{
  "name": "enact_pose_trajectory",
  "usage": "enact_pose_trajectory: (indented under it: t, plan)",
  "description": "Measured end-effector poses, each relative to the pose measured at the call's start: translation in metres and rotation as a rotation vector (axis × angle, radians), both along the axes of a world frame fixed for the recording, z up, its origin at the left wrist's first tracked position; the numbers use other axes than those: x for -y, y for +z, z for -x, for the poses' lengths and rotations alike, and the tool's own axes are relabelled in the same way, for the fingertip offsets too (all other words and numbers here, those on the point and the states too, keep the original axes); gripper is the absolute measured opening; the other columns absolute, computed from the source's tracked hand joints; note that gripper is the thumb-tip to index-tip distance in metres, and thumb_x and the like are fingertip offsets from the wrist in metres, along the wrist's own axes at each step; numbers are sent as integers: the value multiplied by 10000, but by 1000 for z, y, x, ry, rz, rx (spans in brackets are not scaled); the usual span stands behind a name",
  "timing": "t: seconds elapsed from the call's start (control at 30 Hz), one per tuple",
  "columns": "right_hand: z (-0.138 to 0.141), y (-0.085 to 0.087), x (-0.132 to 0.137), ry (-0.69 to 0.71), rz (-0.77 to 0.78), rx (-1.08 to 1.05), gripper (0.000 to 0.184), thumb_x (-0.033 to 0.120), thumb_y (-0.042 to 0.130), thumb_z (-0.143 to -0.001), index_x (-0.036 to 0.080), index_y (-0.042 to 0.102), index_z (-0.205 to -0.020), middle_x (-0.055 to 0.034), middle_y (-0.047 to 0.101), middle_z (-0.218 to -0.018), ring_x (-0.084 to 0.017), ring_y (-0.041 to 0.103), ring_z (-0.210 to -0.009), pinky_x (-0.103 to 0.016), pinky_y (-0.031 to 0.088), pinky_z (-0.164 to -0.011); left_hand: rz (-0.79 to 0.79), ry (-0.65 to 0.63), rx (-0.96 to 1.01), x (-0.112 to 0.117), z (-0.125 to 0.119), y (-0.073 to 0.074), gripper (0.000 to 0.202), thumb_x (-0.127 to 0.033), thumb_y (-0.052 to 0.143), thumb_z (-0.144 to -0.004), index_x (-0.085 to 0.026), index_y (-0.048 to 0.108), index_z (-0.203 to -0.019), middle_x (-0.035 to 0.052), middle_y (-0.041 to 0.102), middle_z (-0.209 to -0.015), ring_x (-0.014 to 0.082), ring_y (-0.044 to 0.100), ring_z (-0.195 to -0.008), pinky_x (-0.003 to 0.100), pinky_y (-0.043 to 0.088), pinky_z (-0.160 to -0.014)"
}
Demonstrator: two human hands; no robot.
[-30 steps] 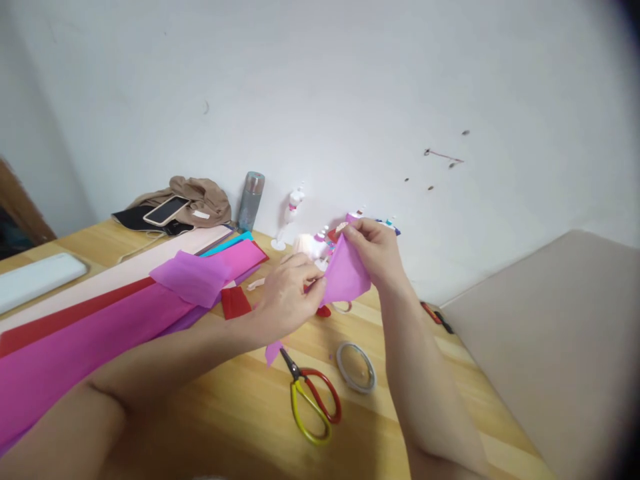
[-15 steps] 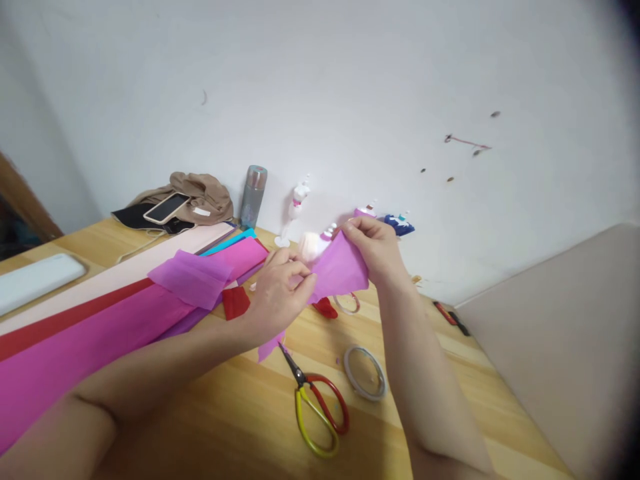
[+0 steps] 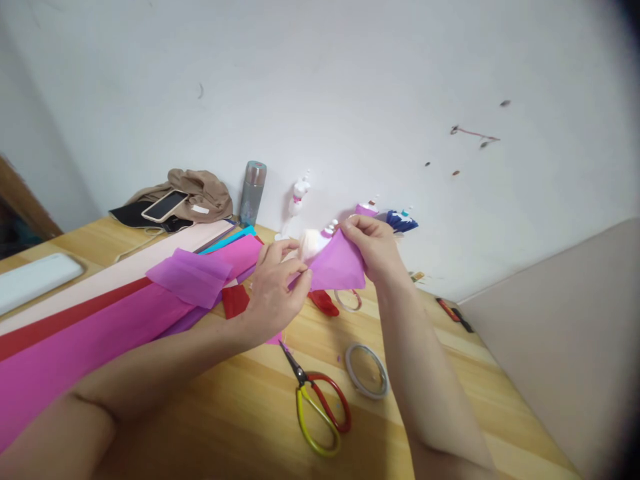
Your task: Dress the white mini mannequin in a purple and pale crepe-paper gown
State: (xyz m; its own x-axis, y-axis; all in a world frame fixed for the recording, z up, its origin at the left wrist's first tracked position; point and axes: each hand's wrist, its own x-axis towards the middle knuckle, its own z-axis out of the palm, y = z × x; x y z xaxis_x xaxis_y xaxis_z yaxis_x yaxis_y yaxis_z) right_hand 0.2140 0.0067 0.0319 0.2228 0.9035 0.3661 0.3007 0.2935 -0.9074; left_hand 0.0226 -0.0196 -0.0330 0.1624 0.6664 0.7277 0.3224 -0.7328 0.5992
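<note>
A piece of purple paper (image 3: 340,263) hangs above a wooden table (image 3: 240,420), stretched between two bare hands — the left hand (image 3: 277,283) pinching one edge between thumb and finger, the right hand (image 3: 373,245) gripping the upper corner. The paper partly covers a white-skirted figurine (image 3: 311,245) just behind it; the right hand overlaps a pink-dressed figurine (image 3: 367,209), with a blue-skirted figurine (image 3: 401,221) beside it. Below lie scissors (image 3: 302,378) with red and yellow handles, a tape roll (image 3: 352,375) and a red scrap (image 3: 325,303). Long paper sheets (image 3: 115,313) run under the left forearm — beyond them, a bottle (image 3: 253,197) stands near a phone (image 3: 165,205) resting on brown cloth (image 3: 207,190).
</note>
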Motion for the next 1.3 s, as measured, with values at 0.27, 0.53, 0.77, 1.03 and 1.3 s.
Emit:
enact_pose_trajectory:
  t: [0.27,0.53,0.77,1.03,1.3]
  plan:
    - [-1,-5,-4,30,24,-26,232,378,723,-667,186,596,-641,40,549,-562,-79,432,-490,-228,307,-474,90,-126,-24,-8,0,-1,219,-134,486,-892,-182,535,-684,92,646,-1111,243,515,-1214,418,415,-996]
    - [-1,-5,-8,40,50,7,216,363,720,-662,182,602,-651,29,559,-586,-86,439,-523,-235,315,-503,120,-248,61,-16,-5,-4,243,-115,479,-880,-190,441,-653,20,565,-823,169,535,-857,294,409,-778]
    - [-1,-12,-12,94,85,-5,211,354,733,-669,197,603,-616,44,495,-534,-84,384,-496,-235,268,-483,139,-265,76,-16,-6,-6,234,-115,485,-877,-192,436,-661,17,546,-804,169,519,-855,294,397,-779]
    - [-2,-17,-11,192,171,-99,160,286,802,-634,207,673,-687,29,612,-622,-95,498,-538,-231,367,-512,159,-249,88,-16,-11,-6,229,-122,502,-875,-186,457,-659,16,549,-798,168,519,-852,294,389,-776]
    - [-6,-21,-17,186,193,-85,189,323,811,-598,205,672,-647,23,613,-583,-103,511,-519,-231,383,-489,176,-260,95,-18,-11,-6,221,-169,535,-885,-186,487,-669,6,550,-779,164,515,-821,298,381,-762]
